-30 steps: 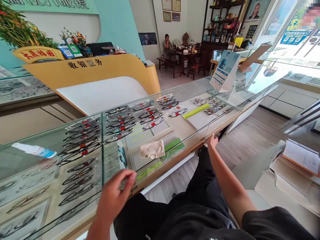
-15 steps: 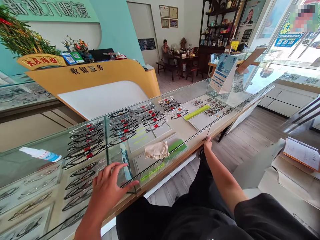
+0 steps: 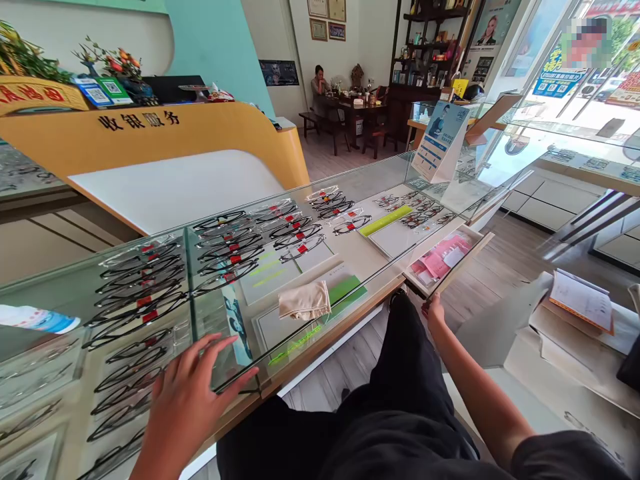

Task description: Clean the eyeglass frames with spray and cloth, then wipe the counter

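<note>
My left hand (image 3: 187, 387) rests on the glass top of the display counter (image 3: 280, 337), fingers spread and holding nothing. Farther right, my right hand (image 3: 434, 308) is closed on the near end of a drawer's front (image 3: 463, 268). That drawer stands partly pulled out from the counter, and pink packets or papers (image 3: 440, 259) lie inside. A folded beige cloth (image 3: 304, 300) is on the glass, right of my left hand. Rows of eyeglasses (image 3: 230, 250), many with red tags, sit beneath the glass.
On the glass at far left lies a white and blue bottle (image 3: 43, 319). A blue and white sign (image 3: 441, 141) stands farther along the counter. At right, a notebook (image 3: 583, 300) rests on cardboard. A person (image 3: 320, 87) sits at a table in the back.
My right hand has pulled the drawer outward, and its pink contents now show. My left hand stays on the glass. The view has shifted rightward.
</note>
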The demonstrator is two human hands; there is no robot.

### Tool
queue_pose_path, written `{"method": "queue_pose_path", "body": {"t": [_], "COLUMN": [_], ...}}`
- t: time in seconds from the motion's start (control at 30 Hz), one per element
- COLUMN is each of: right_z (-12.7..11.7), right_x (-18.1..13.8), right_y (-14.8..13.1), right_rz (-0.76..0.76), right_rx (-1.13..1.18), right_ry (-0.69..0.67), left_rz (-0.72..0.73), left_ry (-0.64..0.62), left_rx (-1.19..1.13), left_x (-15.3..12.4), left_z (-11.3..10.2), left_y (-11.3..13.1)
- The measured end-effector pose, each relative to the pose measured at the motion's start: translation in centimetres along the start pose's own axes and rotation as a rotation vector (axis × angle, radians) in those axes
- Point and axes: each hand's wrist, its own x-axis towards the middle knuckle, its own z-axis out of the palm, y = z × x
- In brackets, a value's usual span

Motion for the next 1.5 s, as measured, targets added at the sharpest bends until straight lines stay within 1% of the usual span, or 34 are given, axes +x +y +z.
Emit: {"method": "queue_pose_path", "body": {"t": [0.13,0.23,0.3,0.37,0.4,0.43,0.47,0.5,0.53,0.57,0.6,0.63,0.67,0.7,0.73,0.77,0.8,0.87,0.9,0.97,1.03,1.17,1.27,1.37,1.5], "right_z": [-3.6,-4.7,-4.5,-3.6,-3.0,-2.3,-1.4,-0.5,0.7,2.2,3.9,5.9,8.1,10.5,12.8,15.2,17.3,20.8,22.1,23.9,25.2,27.0,27.8,28.0,27.5], "right_x": [-2.0,-5.1,-8.1,-11.8,-13.6,-15.5,-17.1,-18.5,-19.5,-20.1,-20.2,-19.9,-19.2,-18.2,-17.1,-15.9,-14.7,-12.8,-12.1,-11.3,-11.0,-10.7,-10.4,-10.1,-10.0], "right_y": [-0.3,0.1,0.7,0.7,0.1,-1.0,-2.8,-5.1,-7.9,-11.0,-14.2,-17.3,-20.1,-22.6,-24.6,-26.2,-27.5,-29.1,-29.6,-30.1,-30.5,-31.2,-31.6,-31.7,-31.1], "right_rz": [0.124,0.177,0.179,0.148,0.110,0.056,-0.048,-0.291,-0.538,-0.766,-0.982,-1.178,-1.332,-1.448,-1.530,-1.575,-1.602,-1.647,-1.653,-1.659,-1.655,-1.581,-1.507,-1.474,-1.461], "right_rx": [0.031,0.008,-0.026,-0.048,-0.051,-0.048,-0.044,-0.086,-0.154,-0.230,-0.317,-0.414,-0.522,-0.637,-0.750,-0.884,-1.023,-1.252,-1.308,-1.369,-1.401,-1.488,-1.548,-1.582,-1.629], "right_ry": [0.086,0.045,-0.050,-0.194,-0.278,-0.355,-0.449,-0.570,-0.635,-0.654,-0.642,-0.599,-0.559,-0.531,-0.500,-0.483,-0.495,-0.612,-0.663,-0.747,-0.807,-0.887,-0.922,-0.937,-0.936], "left_rz": [0.011,0.005,-0.004,-0.010,-0.011,-0.013,-0.015,-0.021,-0.032,-0.050,-0.066,-0.080,-0.090,-0.095,-0.095,-0.091,-0.087,-0.085,-0.086,-0.092,-0.097,-0.106,-0.113,-0.119,-0.110], "left_ry": [0.012,0.009,-0.005,-0.013,-0.008,-0.001,-0.003,-0.014,-0.031,-0.049,-0.064,-0.071,-0.068,-0.058,-0.047,-0.038,-0.033,-0.023,-0.022,-0.021,-0.025,-0.050,-0.050,-0.043,-0.039], "left_rx": [0.009,0.011,0.016,0.022,0.024,0.025,0.026,0.025,0.023,0.019,0.010,-0.003,-0.019,-0.036,-0.054,-0.069,-0.079,-0.088,-0.090,-0.093,-0.100,-0.121,-0.131,-0.134,-0.132], "left_x": [0.0,-0.1,-0.1,-0.2,-0.2,-0.2,-0.1,-0.1,-0.1,0.0,0.1,0.1,0.2,0.2,0.2,0.2,0.2,0.2,0.1,0.1,0.2,0.2,0.2,0.2,0.1], "left_z": [0.2,0.3,0.4,0.7,0.7,0.8,0.8,0.7,0.6,0.4,0.2,0.0,-0.2,-0.4,-0.5,-0.6,-0.6,-0.5,-0.4,-0.2,-0.2,-0.4,-0.5,-0.4,-0.3], "left_y": [-0.2,-0.4,-0.8,-1.1,-1.3,-1.4,-1.4,-1.3,-1.1,-0.9,-0.7,-0.4,-0.1,0.2,0.3,0.5,0.5,0.4,0.3,0.0,-0.2,-0.4,-0.3,-0.4,-0.4]}}
